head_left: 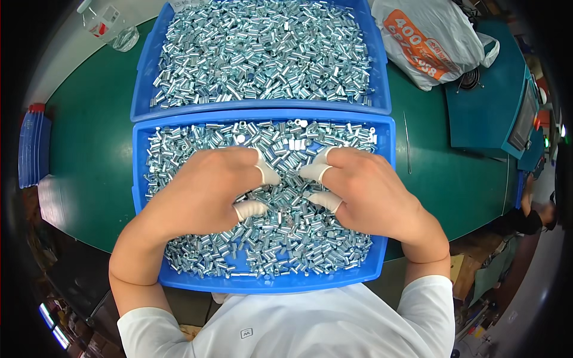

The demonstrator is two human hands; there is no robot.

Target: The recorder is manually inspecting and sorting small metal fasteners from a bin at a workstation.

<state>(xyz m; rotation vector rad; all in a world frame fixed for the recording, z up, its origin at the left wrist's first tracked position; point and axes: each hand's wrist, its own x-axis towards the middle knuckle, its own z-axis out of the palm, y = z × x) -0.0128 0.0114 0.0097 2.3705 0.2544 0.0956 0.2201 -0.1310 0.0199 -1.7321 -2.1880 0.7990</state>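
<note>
The near blue tray (268, 285) holds a spread of small shiny metal sleeves (298, 232), some showing hollow ends. Over its left middle is my left hand (221, 185), thumb and fingers apart, with the tips among the sleeves. Facing it from the right, my right hand (364, 188) also has its thumb and fingertips apart, touching the sleeves. White finger cots cover the working fingertips of both hands. A narrow gap of loose sleeves lies between the hands. I see no sleeve clearly pinched, though the undersides of the fingers are hidden.
A second blue tray (260, 110), heaped with similar sleeves, adjoins the far side. On the green table (89, 155) stand a clear plastic bottle (110, 27), a white plastic bag (427, 42) and a teal machine (486, 113). A thin rod (407, 143) lies right of the trays.
</note>
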